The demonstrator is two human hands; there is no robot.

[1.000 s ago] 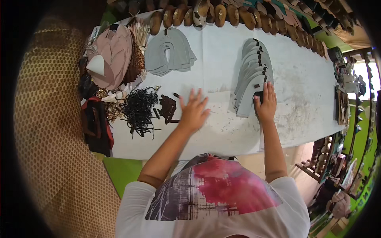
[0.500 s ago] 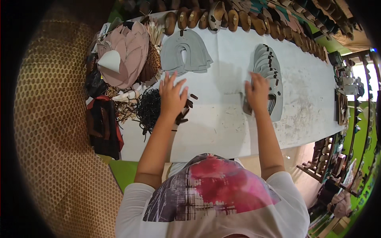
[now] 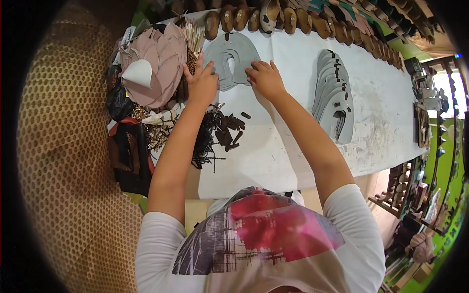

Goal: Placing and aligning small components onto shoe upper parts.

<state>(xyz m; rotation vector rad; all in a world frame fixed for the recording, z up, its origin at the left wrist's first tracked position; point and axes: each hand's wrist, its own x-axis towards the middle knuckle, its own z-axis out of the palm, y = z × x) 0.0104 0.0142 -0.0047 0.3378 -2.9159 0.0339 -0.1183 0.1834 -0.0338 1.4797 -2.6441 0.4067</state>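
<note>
A stack of grey U-shaped shoe-upper pieces [image 3: 238,44] lies at the back left of the white table, a small dark tab on its top edge. My left hand [image 3: 202,85] is beside its left leg, fingers spread and holding nothing. At the right leg of the same stack, my right hand [image 3: 267,81] rests its fingertips on the edge, fingers apart; the fingers' undersides are hidden. Further right lies a second, fanned stack of grey shoe-upper pieces [image 3: 327,97] with dark tabs. Loose dark brown tabs [image 3: 227,131] lie near my left forearm, next to black beaded strands [image 3: 205,141].
Wooden shoe lasts [image 3: 242,18] line the table's far edge. On the left are a pile of pink cut pieces [image 3: 163,68], a white cone [image 3: 138,74] and a bunch of thin sticks [image 3: 194,34]. A patterned gold cloth [image 3: 73,146] hangs at far left. Racks [image 3: 395,195] stand at right.
My right hand has left the fanned stack and moved left to the U-shaped stack. My left hand has shifted up and slightly left. The fanned stack's lower piece now lies in line with the others.
</note>
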